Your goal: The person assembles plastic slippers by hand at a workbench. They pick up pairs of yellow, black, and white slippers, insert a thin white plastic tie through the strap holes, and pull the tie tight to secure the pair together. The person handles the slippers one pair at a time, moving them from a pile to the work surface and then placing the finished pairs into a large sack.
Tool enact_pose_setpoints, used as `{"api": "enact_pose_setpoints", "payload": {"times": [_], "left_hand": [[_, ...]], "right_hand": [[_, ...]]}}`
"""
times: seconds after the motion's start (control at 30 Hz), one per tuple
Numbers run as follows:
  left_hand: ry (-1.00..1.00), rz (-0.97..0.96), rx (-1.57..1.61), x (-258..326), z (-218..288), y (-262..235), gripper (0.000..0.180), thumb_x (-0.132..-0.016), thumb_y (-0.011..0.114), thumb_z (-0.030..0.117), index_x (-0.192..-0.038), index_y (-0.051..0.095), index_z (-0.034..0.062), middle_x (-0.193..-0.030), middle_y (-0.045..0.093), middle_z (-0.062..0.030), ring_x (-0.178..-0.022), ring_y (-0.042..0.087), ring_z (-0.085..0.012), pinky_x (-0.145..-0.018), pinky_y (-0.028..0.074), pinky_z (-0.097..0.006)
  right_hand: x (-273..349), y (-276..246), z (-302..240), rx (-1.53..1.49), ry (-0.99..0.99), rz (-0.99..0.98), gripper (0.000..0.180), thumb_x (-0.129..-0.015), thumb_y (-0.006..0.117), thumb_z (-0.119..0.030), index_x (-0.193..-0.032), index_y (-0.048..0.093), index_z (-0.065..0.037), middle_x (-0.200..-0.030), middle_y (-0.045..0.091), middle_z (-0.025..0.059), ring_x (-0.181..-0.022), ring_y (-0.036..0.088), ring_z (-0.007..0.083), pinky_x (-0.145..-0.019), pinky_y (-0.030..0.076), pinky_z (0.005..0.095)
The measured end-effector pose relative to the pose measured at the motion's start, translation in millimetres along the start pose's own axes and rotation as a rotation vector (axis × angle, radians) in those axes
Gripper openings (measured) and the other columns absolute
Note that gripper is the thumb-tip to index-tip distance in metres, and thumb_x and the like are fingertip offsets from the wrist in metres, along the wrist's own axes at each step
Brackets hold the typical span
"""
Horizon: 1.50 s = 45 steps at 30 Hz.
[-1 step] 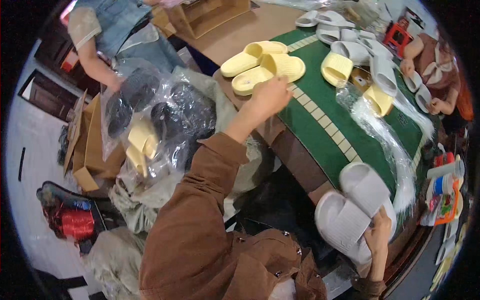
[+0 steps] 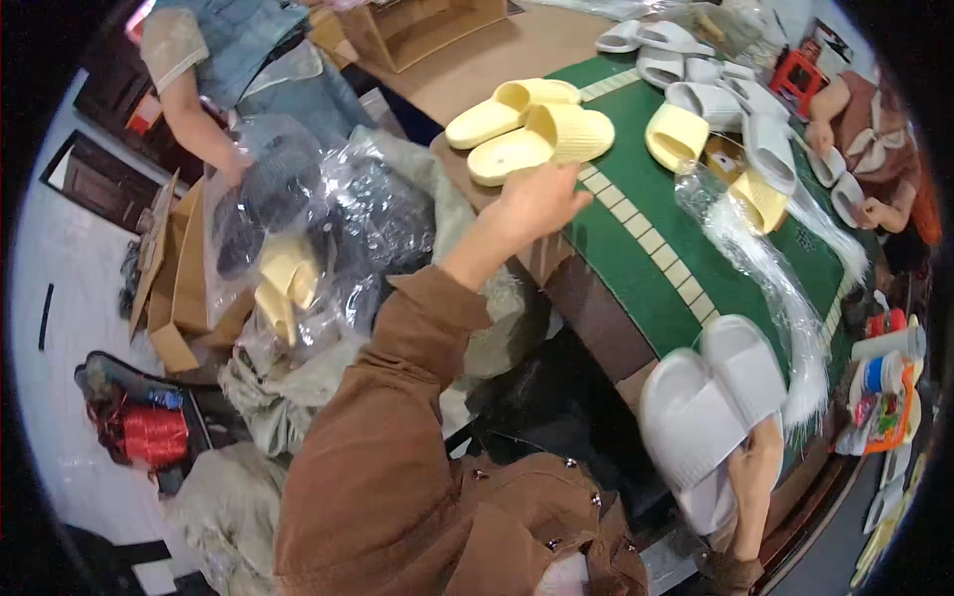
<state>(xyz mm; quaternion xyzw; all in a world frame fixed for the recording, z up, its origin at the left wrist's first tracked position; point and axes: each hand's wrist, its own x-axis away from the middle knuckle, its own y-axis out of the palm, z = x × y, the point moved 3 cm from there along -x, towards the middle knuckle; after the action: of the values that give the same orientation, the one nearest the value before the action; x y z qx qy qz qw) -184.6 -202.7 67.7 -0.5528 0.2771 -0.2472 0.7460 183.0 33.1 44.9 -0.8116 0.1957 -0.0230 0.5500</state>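
Left hand [image 2: 542, 207]: near 12 o'clock, back up, fingers bent and close together. Yellow slippers [image 2: 556, 129] sit at 12 to 1 from that hand, on the table side by side. Fingertips are right at the nearer slipper's lower edge; can't tell if they touch it or have hold of it.

Right hand [image 2: 757, 467]: 4 o'clock, fingers closed on the pale grey slippers [image 2: 701, 422]. Those extend to 10 through 12 from the fingers, toward the mat's near edge; part of the grip is hidden.

Green mat [image 2: 701, 263]: 2 to 3 o'clock. Clear plastic with white strands [image 2: 770, 288] lies on it, at 12 from the right hand.

Co-worker's hand [image 2: 234, 167]: 10 o'clock, at a clear bag of dark slippers [image 2: 373, 219].
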Motion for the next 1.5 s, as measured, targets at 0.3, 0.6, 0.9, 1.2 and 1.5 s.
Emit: {"api": "enact_pose_setpoints", "payload": {"times": [0.3, 0.6, 0.9, 1.2, 1.5], "left_hand": [[-0.286, -0.287, -0.362, 149.1, -49.1, -48.1, 0.05, -0.091, 0.055, 0.048, -0.086, 0.063, -0.0007, -0.083, 0.066, -0.0203, -0.08, 0.066, -0.0373, -0.069, 0.052, -0.049], [-0.047, -0.278, -0.333, 238.5, -53.7, 31.7, 0.026, -0.083, 0.067, 0.023, -0.089, 0.066, -0.0027, -0.1, 0.057, -0.0182, -0.096, 0.053, -0.0322, -0.078, 0.045, -0.041], [-0.005, -0.194, 0.212, 271.1, -14.3, 30.3, 0.008, -0.075, 0.057, 0.003, -0.076, 0.054, -0.0038, -0.073, 0.062, -0.0251, -0.066, 0.062, -0.0444, -0.057, 0.05, -0.052], [-0.096, -0.136, 0.877, 301.8, 15.8, 17.6, 0.016, -0.09, 0.056, 0.013, -0.087, 0.054, -0.0023, -0.07, 0.057, -0.0247, -0.069, 0.058, -0.0456, -0.06, 0.045, -0.05], [0.107, -0.07, 1.055, 291.1, 11.4, -27.3, 0.025, -0.094, 0.056, 0.018, -0.08, 0.051, -0.0033, -0.071, 0.055, -0.025, -0.071, 0.056, -0.0459, -0.06, 0.043, -0.05]], "right_hand": [[-42.0, 1.3, 15.8, -0.097, 0.002, 0.097, 0.025, -0.099, 0.05, -0.014, -0.113, 0.06, 0.004, -0.096, 0.066, 0.0219, -0.09, 0.065, 0.0335, -0.081, 0.048, 0.0369], [-104.5, -72.3, 29.0, 0.051, 0.067, 0.253, 0.034, -0.102, 0.042, -0.013, -0.134, 0.048, -0.003, -0.088, 0.061, 0.0091, -0.085, 0.057, 0.0155, -0.083, 0.044, 0.0267], [-214.2, -39.5, -73.3, -0.112, -0.27, 0.279, 0.023, -0.096, 0.053, -0.01, -0.115, 0.063, -0.001, -0.097, 0.066, 0.0104, -0.082, 0.059, 0.0173, -0.077, 0.046, 0.0264], [-195.4, 20.1, -199.2, 0.513, -0.474, -0.29, 0.086, -0.061, 0.083, -0.008, -0.138, 0.046, -0.014, -0.144, 0.042, 0.0167, -0.131, 0.043, 0.0354, -0.103, 0.043, 0.0426], [-174.7, 213.1, -458.9, -0.293, -1.046, -0.18, 0.069, -0.082, 0.069, -0.042, -0.144, 0.04, -0.027, -0.145, 0.032, 0.0313, -0.121, 0.048, 0.0497, -0.102, 0.039, 0.0529]]}}
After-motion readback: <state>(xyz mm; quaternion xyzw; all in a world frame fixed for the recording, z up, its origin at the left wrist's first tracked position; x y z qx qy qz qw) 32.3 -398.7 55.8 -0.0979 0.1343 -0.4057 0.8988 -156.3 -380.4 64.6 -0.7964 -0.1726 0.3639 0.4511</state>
